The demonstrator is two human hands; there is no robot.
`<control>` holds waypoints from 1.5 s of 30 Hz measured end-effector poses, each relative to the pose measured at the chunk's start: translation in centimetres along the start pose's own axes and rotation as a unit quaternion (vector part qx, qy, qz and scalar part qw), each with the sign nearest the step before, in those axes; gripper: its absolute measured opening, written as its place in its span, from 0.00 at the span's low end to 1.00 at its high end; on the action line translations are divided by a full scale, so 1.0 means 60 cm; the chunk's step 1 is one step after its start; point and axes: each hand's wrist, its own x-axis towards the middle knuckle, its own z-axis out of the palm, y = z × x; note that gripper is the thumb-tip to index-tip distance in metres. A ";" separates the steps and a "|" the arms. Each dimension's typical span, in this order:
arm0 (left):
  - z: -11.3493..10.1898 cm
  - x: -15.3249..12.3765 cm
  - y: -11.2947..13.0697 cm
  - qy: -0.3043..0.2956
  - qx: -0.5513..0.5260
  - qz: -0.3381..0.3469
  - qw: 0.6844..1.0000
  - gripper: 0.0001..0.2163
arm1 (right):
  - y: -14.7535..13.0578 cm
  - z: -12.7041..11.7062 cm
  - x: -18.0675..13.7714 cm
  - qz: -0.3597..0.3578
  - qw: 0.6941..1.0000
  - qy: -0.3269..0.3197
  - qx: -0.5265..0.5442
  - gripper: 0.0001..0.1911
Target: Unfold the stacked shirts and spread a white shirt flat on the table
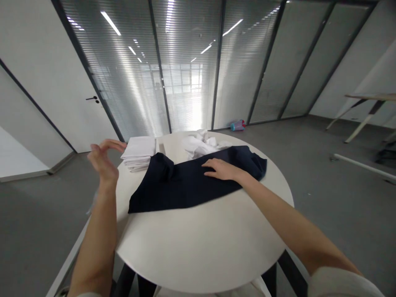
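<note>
Pressing open right hand (221, 169) flat on dark garment (182, 187) atop the surface (201, 243); holding left hand (103, 160) up, empty and spread, near white stack (140, 152).

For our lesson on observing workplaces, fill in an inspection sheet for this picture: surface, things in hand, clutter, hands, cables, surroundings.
Surface: round white table.
Things in hand: dark garment spread across the table.
Clutter: stack of folded white cloths at the garment's left end; crumpled white cloth behind it.
Hands: right hand flat and open on the garment; left hand raised, open, holding nothing.
Cables: nothing seen.
Surroundings: glass wall with blinds, white door, small pink-and-blue item on the grey floor, second table far right.
</note>
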 end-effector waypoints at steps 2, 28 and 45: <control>0.025 -0.017 0.018 -0.107 0.012 -0.002 0.994 0.29 | -0.006 0.016 0.005 0.019 0.999 -0.032 -0.032 0.19; 0.099 -0.109 0.039 -0.741 -0.014 -0.236 0.629 0.14 | -0.050 0.032 -0.024 0.118 0.986 -0.112 -0.027 0.40; 0.136 -0.173 0.040 -0.636 0.354 0.043 0.685 0.14 | -0.050 0.041 -0.004 0.164 0.969 -0.024 -0.182 0.24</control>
